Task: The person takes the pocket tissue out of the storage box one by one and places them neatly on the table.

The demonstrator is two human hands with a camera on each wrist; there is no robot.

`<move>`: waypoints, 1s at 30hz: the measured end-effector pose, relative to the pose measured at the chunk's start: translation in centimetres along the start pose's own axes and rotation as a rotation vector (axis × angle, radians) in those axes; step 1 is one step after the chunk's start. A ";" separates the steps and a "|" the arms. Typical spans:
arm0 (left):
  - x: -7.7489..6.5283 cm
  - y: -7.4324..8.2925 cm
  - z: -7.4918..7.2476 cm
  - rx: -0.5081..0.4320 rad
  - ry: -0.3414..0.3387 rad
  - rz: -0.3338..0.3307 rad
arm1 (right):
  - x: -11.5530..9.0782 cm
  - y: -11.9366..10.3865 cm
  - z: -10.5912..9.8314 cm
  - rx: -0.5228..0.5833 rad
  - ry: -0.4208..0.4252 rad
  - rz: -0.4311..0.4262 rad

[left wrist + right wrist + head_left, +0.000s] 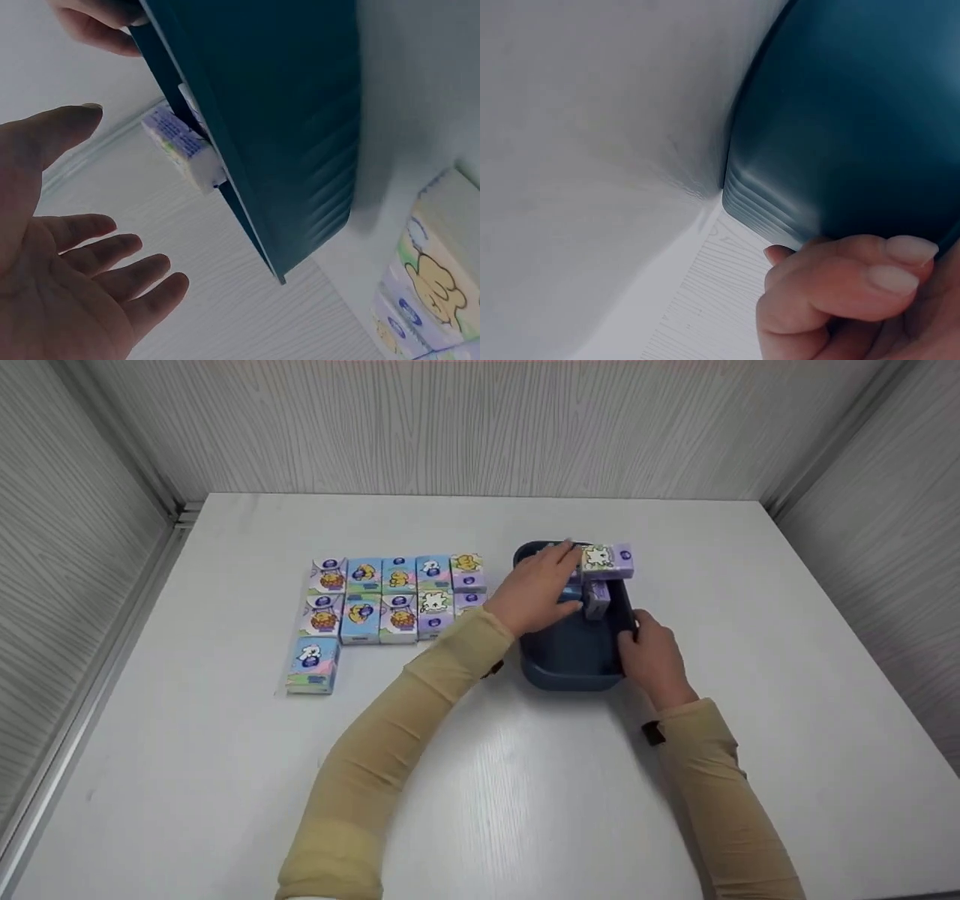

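Observation:
A dark blue plastic bin (568, 681) stands right of the table's middle. My left hand (534, 589) is over its far left part; in the left wrist view that hand (82, 285) has its fingers spread, with nothing in the palm. A purple-and-white tissue packet (609, 561) lies across the far right rim, jutting out beyond it. Below it, another purple packet (597, 601) is inside the bin, beside a blue packet (571, 593) partly hidden by the left hand. My right hand (658, 658) grips the bin's right wall, thumb over the rim and curled fingers (847, 289) outside.
Left of the bin, several cartoon tissue packets (362, 615) lie in two rows on the white table (450, 795). One blue packet (312, 664) sits in front of them at the left. The left forearm hides part of the nearer row. Wood-grain panels (480, 427) border the table.

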State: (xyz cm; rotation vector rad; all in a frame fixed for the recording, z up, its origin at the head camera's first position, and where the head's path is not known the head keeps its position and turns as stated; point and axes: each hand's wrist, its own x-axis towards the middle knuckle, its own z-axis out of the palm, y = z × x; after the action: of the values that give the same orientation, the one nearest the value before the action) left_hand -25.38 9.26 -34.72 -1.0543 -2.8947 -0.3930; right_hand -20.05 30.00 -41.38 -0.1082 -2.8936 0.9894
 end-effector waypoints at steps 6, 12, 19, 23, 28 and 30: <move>3.5 0.0 1.0 0.035 -0.023 0.008 | -0.1 0.0 0.4 0.001 -0.007 0.003; 5.1 0.6 1.9 0.044 -0.088 0.028 | 0.1 0.2 0.2 -0.013 0.013 -0.009; 5.2 0.4 2.6 0.059 -0.130 0.006 | 0.2 0.2 -0.2 -0.007 -0.007 -0.007; 5.4 0.4 2.4 0.020 -0.140 0.014 | 0.2 0.1 -0.2 -0.014 -0.012 0.002; 5.8 1.0 1.9 -0.038 -0.194 -0.006 | 0.3 0.2 -0.2 -0.027 -0.014 0.018; 5.9 1.4 1.7 -0.040 -0.198 -0.004 | 0.3 0.3 -0.2 -0.027 -0.020 0.026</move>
State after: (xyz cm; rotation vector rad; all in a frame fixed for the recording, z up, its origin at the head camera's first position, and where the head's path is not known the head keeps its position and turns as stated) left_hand -28.91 14.43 -35.35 -1.1561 -3.0737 -0.3684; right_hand -20.31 30.35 -41.35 -0.1389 -2.9315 0.9607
